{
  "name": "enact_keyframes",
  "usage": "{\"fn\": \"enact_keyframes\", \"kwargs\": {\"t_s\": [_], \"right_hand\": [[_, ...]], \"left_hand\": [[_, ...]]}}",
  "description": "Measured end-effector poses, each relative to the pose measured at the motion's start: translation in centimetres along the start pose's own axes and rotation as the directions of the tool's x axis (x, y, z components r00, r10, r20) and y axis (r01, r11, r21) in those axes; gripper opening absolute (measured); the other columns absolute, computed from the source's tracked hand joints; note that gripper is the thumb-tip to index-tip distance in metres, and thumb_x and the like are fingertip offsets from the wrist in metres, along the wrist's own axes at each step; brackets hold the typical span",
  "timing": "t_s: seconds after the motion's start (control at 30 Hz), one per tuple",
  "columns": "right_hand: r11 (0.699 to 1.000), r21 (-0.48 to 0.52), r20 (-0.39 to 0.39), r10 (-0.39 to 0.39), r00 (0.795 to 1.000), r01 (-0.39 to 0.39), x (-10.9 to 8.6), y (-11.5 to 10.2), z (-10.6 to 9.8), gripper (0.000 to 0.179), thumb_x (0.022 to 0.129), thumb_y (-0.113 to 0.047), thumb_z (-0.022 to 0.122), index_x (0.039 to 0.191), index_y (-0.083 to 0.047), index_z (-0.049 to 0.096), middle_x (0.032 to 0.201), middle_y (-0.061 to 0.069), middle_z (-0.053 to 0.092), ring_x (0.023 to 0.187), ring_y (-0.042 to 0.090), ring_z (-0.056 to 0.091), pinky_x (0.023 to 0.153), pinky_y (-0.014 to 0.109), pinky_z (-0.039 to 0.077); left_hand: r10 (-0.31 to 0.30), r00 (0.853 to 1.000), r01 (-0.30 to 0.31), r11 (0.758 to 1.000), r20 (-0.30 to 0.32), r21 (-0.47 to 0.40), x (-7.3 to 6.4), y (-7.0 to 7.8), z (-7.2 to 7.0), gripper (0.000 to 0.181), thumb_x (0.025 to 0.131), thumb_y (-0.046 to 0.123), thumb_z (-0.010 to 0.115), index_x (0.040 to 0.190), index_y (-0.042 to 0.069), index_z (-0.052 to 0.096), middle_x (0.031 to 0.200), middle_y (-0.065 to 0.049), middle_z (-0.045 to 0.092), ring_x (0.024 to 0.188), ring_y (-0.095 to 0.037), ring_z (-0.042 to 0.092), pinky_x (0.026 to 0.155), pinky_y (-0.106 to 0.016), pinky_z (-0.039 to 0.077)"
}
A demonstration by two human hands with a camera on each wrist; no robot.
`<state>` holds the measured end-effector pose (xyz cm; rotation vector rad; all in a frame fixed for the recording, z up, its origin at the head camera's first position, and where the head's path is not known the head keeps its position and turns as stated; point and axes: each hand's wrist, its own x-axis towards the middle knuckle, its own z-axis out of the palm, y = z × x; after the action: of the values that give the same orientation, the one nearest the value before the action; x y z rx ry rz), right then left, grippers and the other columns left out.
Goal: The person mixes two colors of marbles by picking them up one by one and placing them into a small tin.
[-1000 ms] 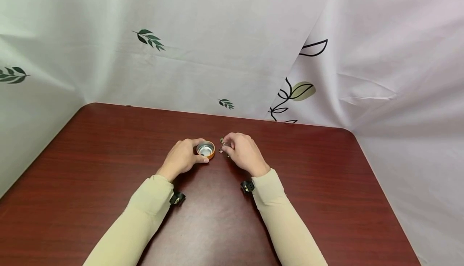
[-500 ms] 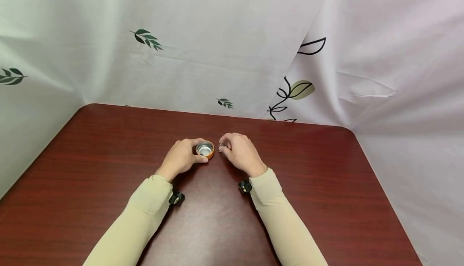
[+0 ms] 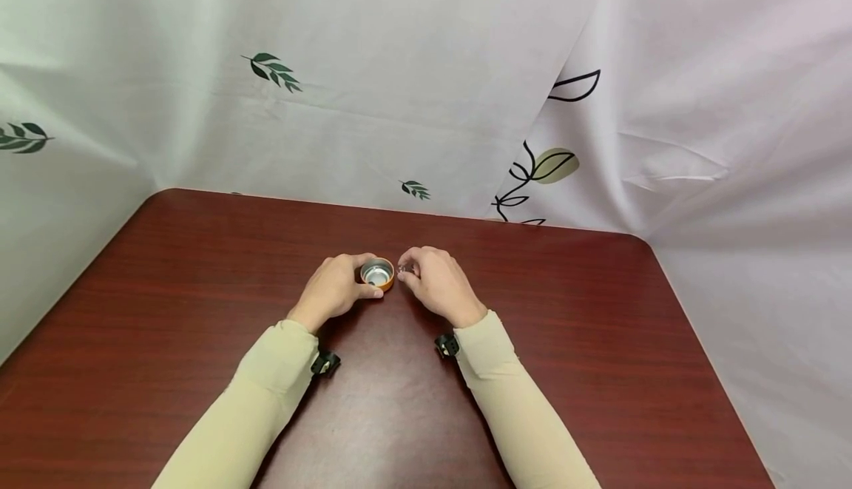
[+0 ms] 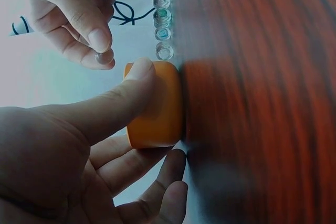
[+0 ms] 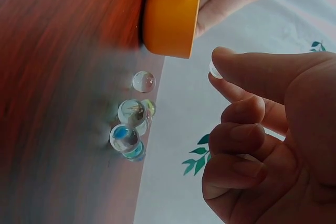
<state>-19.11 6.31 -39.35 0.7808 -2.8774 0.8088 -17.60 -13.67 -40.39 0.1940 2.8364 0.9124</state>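
My left hand [image 3: 333,289] grips a small orange cup [image 3: 388,288] with a silvery inside, thumb on the near side and fingers on the far side. The cup [image 4: 160,108] stands upright on the table, its mouth facing up. A small dark spot shows inside it, too small to identify. Just right of the cup is my right hand [image 3: 441,285]. Its thumb and index finger pinch a clear glass marble [image 5: 214,70] above the table, near the cup's rim height and apart from it. The other right fingers are curled.
Several glass marbles [image 5: 131,111], some with blue or green inside, lie on the table under my right hand and beside the cup. The dark red wooden table [image 3: 566,341] ends at a pale curtain [image 3: 373,104] with leaf prints.
My right hand has shifted slightly left, closer to the cup, and its fingers now cover the loose marbles in the head view. The left hand and cup have stayed in place.
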Motion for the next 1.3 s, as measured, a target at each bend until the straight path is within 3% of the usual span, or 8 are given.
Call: {"fn": "enact_keyframes", "kwargs": {"t_s": [0.57, 1.3], "right_hand": [[1.0, 0.001, 0.011, -0.009, 1.0, 0.009, 0.6, -1.2, 0.8, 0.01, 0.093, -0.016, 0.073, 0.103, -0.011, 0.074, 0.076, -0.001, 0.053, 0.066, 0.013, 0.05, 0.058, 0.025, 0.04], [1.0, -0.025, 0.051, -0.013, 0.999, 0.014, 1.2, -1.7, 1.8, 0.013, 0.094, -0.014, 0.071, 0.105, -0.008, 0.075, 0.083, 0.0, 0.062, 0.073, 0.013, 0.055, 0.065, 0.027, 0.046]], "left_hand": [[0.015, 1.0, -0.015, 1.0, -0.005, 0.004, 0.0, -0.1, 0.1, 0.053, 0.084, 0.027, 0.083, 0.133, 0.017, 0.066, 0.115, -0.009, 0.071, 0.105, -0.029, 0.064, 0.088, -0.046, 0.05], [0.004, 1.0, -0.004, 1.0, 0.002, 0.027, 0.3, 0.0, -0.1, 0.057, 0.085, 0.03, 0.083, 0.137, 0.016, 0.064, 0.119, -0.01, 0.07, 0.102, -0.028, 0.064, 0.085, -0.045, 0.05]]}}
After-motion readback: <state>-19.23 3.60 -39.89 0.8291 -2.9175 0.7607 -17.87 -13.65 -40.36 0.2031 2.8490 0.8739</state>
